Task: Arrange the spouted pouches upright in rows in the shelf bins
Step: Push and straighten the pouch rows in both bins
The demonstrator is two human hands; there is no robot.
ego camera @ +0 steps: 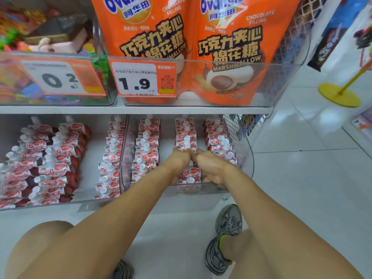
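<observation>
Red-and-white spouted pouches stand in rows in two clear bins on the lower shelf. The right bin (244, 158) holds a left row (148, 146), a middle row (186, 129) and a right row (218, 137). Both hands reach into this bin over the middle row. My left hand (178, 160) and my right hand (211, 166) meet at the fingertips, fingers curled around the pouches of the middle row. What the fingers hold underneath is hidden. The left bin (94, 158) holds three more rows of pouches (60, 156).
On the shelf above stand orange Ovaltine marshmallow bags (227, 47) in a clear bin with a 1.9 price tag (138, 79), and a candy bin (50, 77) to the left. A wire mesh panel (233, 127) closes the shelf's right end. My shoe (225, 238) rests on white floor tiles.
</observation>
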